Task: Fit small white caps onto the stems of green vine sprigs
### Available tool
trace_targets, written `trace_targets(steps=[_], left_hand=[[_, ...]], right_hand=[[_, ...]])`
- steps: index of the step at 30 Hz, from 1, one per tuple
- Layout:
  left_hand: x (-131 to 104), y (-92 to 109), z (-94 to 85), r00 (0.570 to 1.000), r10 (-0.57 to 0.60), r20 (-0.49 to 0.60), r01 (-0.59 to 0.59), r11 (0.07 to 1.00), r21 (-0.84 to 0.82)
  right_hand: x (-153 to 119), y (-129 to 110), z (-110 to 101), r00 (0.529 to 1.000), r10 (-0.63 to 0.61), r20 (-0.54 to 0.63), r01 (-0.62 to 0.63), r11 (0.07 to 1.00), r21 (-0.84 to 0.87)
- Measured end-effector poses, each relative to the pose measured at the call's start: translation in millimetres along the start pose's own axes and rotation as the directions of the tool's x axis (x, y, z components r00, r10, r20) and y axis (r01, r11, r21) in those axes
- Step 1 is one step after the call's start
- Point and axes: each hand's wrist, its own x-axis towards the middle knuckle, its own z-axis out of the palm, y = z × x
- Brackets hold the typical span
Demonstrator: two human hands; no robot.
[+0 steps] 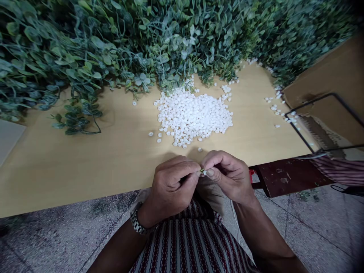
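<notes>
Close together at the table's near edge, both hands pinch small items between thumb and forefinger. My left hand (176,182), with a metal watch at the wrist, grips a thin green stem (201,170). Against that stem, my right hand (231,174) holds a small white piece (204,172), mostly covered by the fingertips. Just beyond the hands lies a heap of small white pieces (195,115), with a few loose ones around it. A cut green sprig (78,117) lies on the left part of the table.
Dense green artificial foliage (159,41) covers the far side of the wooden table (113,159). At the right stand a cardboard box (330,76) and a black wire frame (313,100). A pale flat object (10,138) lies at the left edge. Striped fabric shows at far right.
</notes>
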Motion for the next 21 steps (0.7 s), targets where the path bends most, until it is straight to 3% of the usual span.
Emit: trace_targets(steps=[6,21], left_hand=[[2.6,2.8,0.4,0.999,-0.024,0.030,0.023,1.000,0.007],[2.0,0.2,0.6,0.999,-0.040,0.034,0.040,0.999,0.005]], right_hand=[[2.2,0.0,-2.8,0.999,0.020,0.050,-0.020,1.000,0.006],[1.5,-1.7,1.9,1.000,0.016,-0.003,-0.016,1.000,-0.027]])
